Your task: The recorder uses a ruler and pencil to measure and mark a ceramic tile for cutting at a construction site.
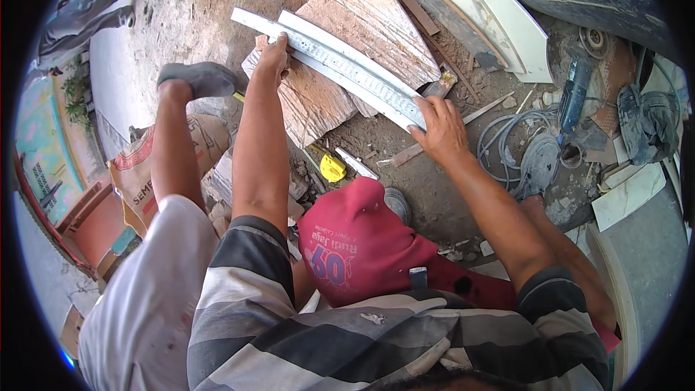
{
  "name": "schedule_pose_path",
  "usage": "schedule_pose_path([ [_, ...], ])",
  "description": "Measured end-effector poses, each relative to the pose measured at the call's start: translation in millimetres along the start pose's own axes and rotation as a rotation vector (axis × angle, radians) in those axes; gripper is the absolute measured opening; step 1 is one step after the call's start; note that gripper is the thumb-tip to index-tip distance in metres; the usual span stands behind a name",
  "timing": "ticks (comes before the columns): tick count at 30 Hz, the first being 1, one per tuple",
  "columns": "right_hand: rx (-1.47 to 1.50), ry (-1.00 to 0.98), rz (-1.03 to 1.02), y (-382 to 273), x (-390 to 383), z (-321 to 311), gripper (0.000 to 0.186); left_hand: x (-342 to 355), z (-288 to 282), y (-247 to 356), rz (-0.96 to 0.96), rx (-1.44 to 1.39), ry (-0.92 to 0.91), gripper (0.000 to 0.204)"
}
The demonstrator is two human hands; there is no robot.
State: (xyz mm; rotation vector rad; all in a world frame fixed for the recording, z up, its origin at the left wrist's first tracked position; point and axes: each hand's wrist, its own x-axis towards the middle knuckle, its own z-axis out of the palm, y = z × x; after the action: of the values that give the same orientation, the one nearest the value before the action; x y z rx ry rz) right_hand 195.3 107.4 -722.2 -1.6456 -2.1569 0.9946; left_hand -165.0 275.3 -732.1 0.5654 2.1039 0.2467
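Note:
A long ribbed silver metal channel (349, 72) is held out in front of me, slanting from the far left down to the near right. My left hand (273, 59) is closed around it toward its far end. Near the other end, my right hand (440, 127) grips it, fingers over the far edge and thumb underneath. Rough, streaked boards (369, 18) lie on the ground beneath the channel. A yellow tape measure (332, 168) rests on the ground between my forearms, beside a short white strip (356, 164). Just beyond my right hand is a metal blade-like tool (439, 85), partly hidden.
An angle grinder (575, 90) lies at the right beside a coiled grey cable (499, 146). Pale panels (525, 43) lean at the back right. At left, a paper sack (137, 174) stands by a leg in pale shorts (170, 246). Farther off, another person's legs (90, 22) show.

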Motion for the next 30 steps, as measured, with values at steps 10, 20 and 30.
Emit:
schedule_pose_path([
  [10, 0.065, -0.03, 0.038, 1, 9, 3, 0.055, -8, 3, 2, -0.012, -0.002, 0.02, 0.051],
  [20, 0.096, -0.036, 0.042, 1, 15, 2, 0.051, -6, 3, -3, 0.035, 0.001, 0.051, 0.05],
  [30, 0.078, -0.011, 0.046, 0, 11, 7, 0.053, -5, -4, -1, -0.018, -0.04, -0.023, 0.047],
])
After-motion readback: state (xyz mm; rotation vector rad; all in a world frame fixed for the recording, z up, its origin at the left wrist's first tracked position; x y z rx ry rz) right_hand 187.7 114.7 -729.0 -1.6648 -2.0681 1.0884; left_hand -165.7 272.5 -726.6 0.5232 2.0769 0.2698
